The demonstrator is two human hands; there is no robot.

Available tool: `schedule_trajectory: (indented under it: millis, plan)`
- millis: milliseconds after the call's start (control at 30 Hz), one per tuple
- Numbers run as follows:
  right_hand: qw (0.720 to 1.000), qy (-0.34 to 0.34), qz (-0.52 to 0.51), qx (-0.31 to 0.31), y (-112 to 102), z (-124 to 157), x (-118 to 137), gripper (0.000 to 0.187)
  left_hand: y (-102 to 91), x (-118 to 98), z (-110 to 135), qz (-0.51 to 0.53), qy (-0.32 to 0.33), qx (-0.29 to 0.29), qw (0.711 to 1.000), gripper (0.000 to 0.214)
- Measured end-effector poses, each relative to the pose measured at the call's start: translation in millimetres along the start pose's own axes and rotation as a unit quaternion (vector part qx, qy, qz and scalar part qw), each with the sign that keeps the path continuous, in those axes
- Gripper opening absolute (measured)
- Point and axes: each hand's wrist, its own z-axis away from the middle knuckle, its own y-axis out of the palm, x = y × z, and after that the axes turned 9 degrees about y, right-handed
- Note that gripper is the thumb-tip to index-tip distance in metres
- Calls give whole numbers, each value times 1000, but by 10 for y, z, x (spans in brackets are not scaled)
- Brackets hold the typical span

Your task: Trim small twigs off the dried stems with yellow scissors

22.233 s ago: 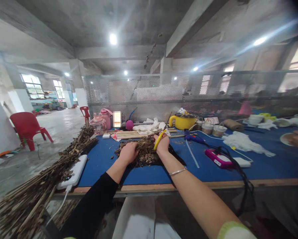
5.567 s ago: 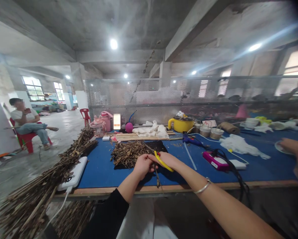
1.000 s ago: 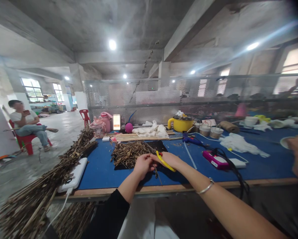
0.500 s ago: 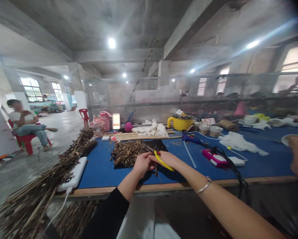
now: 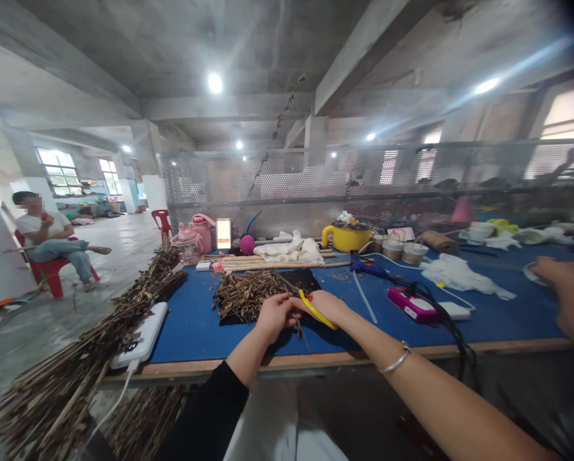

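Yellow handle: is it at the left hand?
No, the yellow handle lies against the right hand.

From the wearer's head, the single camera looks forward and slightly down, near the tabletop; its wide view takes also the ceiling above.

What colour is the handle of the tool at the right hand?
Yellow; the tool handle shows best in the head view.

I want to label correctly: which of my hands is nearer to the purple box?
Right. The right hand sits left of the purple box, not touching; the left hand is farther left.
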Motion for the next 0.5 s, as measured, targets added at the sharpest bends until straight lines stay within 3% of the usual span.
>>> schedule_trajectory:
  millis: [233,500]
  plan:
    - [999,-45,-10,20,-10,37,34,60,-22,32,-14,-18,11,3,1000,27]
    - [1000,-2,-10,5,55,1,29,67,-41,71,-49,-23,7,-6,1000,29]
